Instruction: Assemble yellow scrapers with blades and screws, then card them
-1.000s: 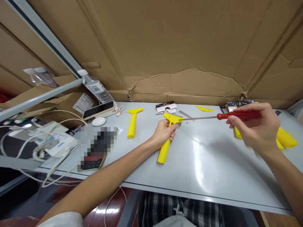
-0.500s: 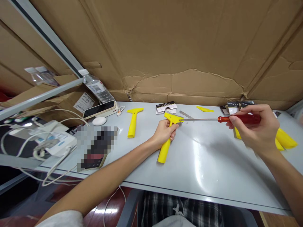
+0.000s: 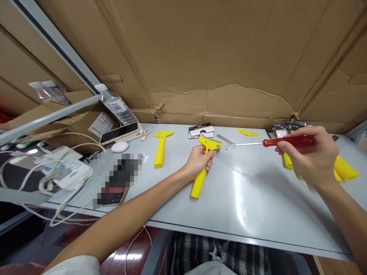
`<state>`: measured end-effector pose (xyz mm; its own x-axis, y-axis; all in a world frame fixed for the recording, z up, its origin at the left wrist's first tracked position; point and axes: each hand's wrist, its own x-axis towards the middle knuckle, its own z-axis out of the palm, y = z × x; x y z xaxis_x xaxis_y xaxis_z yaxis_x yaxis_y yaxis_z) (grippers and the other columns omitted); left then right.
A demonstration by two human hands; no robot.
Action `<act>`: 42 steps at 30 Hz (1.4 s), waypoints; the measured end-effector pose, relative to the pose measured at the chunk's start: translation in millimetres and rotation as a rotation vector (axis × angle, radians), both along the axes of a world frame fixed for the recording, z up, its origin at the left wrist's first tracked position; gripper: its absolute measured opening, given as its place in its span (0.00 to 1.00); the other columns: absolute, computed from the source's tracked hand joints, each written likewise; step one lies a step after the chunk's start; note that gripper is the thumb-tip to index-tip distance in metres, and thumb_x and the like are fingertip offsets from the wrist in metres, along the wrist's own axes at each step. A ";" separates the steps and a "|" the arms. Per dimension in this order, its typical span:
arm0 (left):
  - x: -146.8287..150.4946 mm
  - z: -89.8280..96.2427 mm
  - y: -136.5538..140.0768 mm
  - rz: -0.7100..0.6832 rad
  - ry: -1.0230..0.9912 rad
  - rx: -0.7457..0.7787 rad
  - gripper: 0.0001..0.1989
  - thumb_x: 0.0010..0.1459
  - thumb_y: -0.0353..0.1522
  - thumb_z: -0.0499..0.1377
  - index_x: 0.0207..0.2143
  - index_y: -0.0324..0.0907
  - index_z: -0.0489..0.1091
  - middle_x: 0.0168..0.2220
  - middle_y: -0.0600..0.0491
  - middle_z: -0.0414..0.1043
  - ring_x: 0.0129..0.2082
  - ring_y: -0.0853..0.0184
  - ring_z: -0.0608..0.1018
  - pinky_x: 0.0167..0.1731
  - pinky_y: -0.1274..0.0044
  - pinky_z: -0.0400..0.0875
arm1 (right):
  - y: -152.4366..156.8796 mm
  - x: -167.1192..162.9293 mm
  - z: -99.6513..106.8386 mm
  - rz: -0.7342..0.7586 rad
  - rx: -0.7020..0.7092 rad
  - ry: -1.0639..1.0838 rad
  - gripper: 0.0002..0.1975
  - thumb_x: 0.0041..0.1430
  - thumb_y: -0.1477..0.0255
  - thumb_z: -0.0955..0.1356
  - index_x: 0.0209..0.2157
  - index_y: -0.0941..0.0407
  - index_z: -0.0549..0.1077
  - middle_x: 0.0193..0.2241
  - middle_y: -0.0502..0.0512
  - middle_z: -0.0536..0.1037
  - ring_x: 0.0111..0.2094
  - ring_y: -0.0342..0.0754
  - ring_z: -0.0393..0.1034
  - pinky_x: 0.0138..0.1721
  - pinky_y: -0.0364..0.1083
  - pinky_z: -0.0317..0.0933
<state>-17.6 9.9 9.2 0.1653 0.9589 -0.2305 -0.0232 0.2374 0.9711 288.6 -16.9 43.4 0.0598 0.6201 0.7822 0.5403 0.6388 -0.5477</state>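
My left hand [image 3: 198,160] is closed round the neck of a yellow scraper [image 3: 198,186] with a T-shaped head. In my right hand [image 3: 319,158] is a screwdriver [image 3: 271,142] with a red see-through handle. Its long shaft points left, and the tip meets the right end of the scraper's head; whether it sits in a screw is too small to see. Just behind the shaft lie a thin metal blade [image 3: 223,139] and a tiny dark piece [image 3: 226,149]. A second yellow scraper [image 3: 160,149] rests on the table to the left.
A flat yellow piece [image 3: 247,132] and printed cards [image 3: 201,130] lie towards the back. Yellow handles [image 3: 346,168] are partly hidden behind my right hand. On the left are a pixelated phone [image 3: 114,191], a power strip [image 3: 73,173] with cables, and a leaning bottle [image 3: 119,107].
The screwdriver handle has shifted very slightly left and down, and light falls differently on its shaft. My left hand and the scraper have stayed in place.
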 end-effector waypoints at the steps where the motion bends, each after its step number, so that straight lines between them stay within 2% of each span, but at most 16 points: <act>1: 0.2 0.3 0.1 0.001 0.000 0.001 0.12 0.59 0.29 0.62 0.27 0.43 0.60 0.15 0.62 0.60 0.12 0.77 0.60 0.14 0.82 0.56 | 0.2 1.5 -0.3 -0.016 -0.005 -0.029 0.17 0.53 0.71 0.77 0.39 0.62 0.70 0.32 0.51 0.74 0.28 0.43 0.77 0.27 0.34 0.73; 4: 0.7 1.1 0.5 0.006 0.000 0.000 0.12 0.59 0.29 0.62 0.27 0.43 0.61 0.15 0.62 0.60 0.12 0.77 0.60 0.13 0.82 0.55 | -0.6 5.1 0.3 -0.016 -0.035 -0.086 0.14 0.57 0.70 0.75 0.40 0.61 0.70 0.32 0.51 0.75 0.26 0.40 0.76 0.26 0.31 0.71; 8: 0.9 1.4 0.8 0.012 -0.001 -0.003 0.11 0.60 0.28 0.61 0.27 0.43 0.61 0.14 0.61 0.60 0.12 0.77 0.60 0.13 0.82 0.55 | -3.8 3.0 3.5 0.054 -0.055 -0.061 0.24 0.52 0.69 0.76 0.48 0.58 0.68 0.42 0.53 0.73 0.34 0.42 0.78 0.32 0.38 0.77; 10: 1.1 1.4 0.5 0.014 -0.001 -0.006 0.11 0.60 0.28 0.61 0.27 0.43 0.61 0.14 0.62 0.59 0.12 0.77 0.60 0.13 0.82 0.55 | -4.8 0.1 4.3 0.068 -0.077 -0.030 0.24 0.52 0.70 0.76 0.47 0.58 0.66 0.40 0.52 0.73 0.31 0.42 0.77 0.30 0.39 0.77; 15: 1.3 1.4 -0.3 0.016 -0.007 0.004 0.11 0.59 0.28 0.61 0.27 0.43 0.61 0.16 0.62 0.59 0.13 0.77 0.60 0.13 0.82 0.55 | -1.9 0.7 1.2 -0.034 -0.039 -0.066 0.17 0.56 0.69 0.75 0.41 0.61 0.68 0.31 0.49 0.73 0.27 0.42 0.76 0.26 0.31 0.71; 20: 1.0 0.7 0.0 0.011 0.006 -0.007 0.12 0.60 0.29 0.61 0.26 0.43 0.60 0.15 0.61 0.60 0.13 0.77 0.60 0.13 0.82 0.55 | -1.4 3.9 2.4 0.031 -0.062 -0.068 0.23 0.53 0.70 0.76 0.48 0.59 0.67 0.42 0.53 0.73 0.33 0.42 0.78 0.30 0.37 0.76; 22: 1.0 -0.1 0.4 0.014 -0.003 -0.002 0.11 0.59 0.29 0.61 0.27 0.43 0.61 0.15 0.62 0.60 0.13 0.77 0.60 0.13 0.82 0.55 | -2.8 1.3 4.5 0.074 -0.062 -0.045 0.25 0.52 0.71 0.76 0.49 0.58 0.66 0.43 0.53 0.71 0.32 0.42 0.78 0.29 0.39 0.77; 25: 1.2 -0.5 0.7 0.015 -0.014 0.003 0.10 0.59 0.29 0.62 0.28 0.42 0.62 0.16 0.62 0.60 0.13 0.77 0.61 0.13 0.83 0.55 | -3.4 -2.9 5.3 0.069 -0.061 -0.005 0.21 0.53 0.71 0.76 0.46 0.59 0.67 0.40 0.51 0.73 0.31 0.43 0.78 0.28 0.39 0.76; 29: 1.6 1.5 -0.1 0.005 -0.001 -0.002 0.11 0.58 0.29 0.62 0.28 0.42 0.62 0.15 0.62 0.60 0.13 0.77 0.60 0.13 0.83 0.55 | -0.7 0.5 1.5 -0.017 -0.024 -0.037 0.16 0.56 0.71 0.75 0.41 0.61 0.68 0.32 0.49 0.73 0.26 0.41 0.76 0.25 0.32 0.71; 31: 1.6 1.9 -0.2 0.005 0.002 -0.003 0.11 0.58 0.29 0.62 0.28 0.42 0.62 0.15 0.62 0.60 0.13 0.77 0.60 0.13 0.82 0.55 | 0.5 4.3 -0.1 -0.007 -0.047 -0.066 0.16 0.57 0.71 0.74 0.43 0.60 0.68 0.34 0.50 0.73 0.26 0.40 0.76 0.25 0.32 0.71; 34: 0.9 0.3 0.6 0.008 -0.006 0.000 0.11 0.58 0.30 0.63 0.28 0.42 0.62 0.15 0.61 0.60 0.13 0.77 0.60 0.13 0.82 0.54 | 0.3 6.4 0.5 0.048 -0.041 -0.081 0.23 0.52 0.72 0.75 0.48 0.58 0.68 0.43 0.54 0.72 0.36 0.42 0.78 0.32 0.37 0.77; 36: 0.3 -1.4 1.5 0.012 -0.019 0.005 0.12 0.57 0.30 0.64 0.29 0.42 0.62 0.16 0.61 0.60 0.14 0.77 0.61 0.13 0.83 0.55 | -0.9 4.2 2.3 0.078 -0.040 -0.069 0.26 0.49 0.72 0.76 0.49 0.58 0.67 0.45 0.54 0.71 0.38 0.42 0.78 0.33 0.39 0.78; 39: -0.1 -1.9 1.9 0.016 -0.025 -0.001 0.12 0.57 0.31 0.65 0.29 0.42 0.62 0.16 0.62 0.60 0.14 0.77 0.61 0.13 0.83 0.55 | -2.7 -1.1 4.5 0.088 -0.064 -0.023 0.24 0.51 0.72 0.77 0.47 0.59 0.66 0.42 0.53 0.72 0.33 0.42 0.78 0.30 0.39 0.77; 42: 0.4 -0.1 0.9 0.004 -0.008 -0.013 0.11 0.58 0.31 0.65 0.29 0.42 0.63 0.15 0.62 0.60 0.13 0.77 0.59 0.13 0.82 0.55 | -2.3 -2.4 4.2 0.030 -0.021 -0.005 0.20 0.52 0.72 0.77 0.42 0.61 0.67 0.35 0.51 0.74 0.29 0.43 0.77 0.29 0.36 0.75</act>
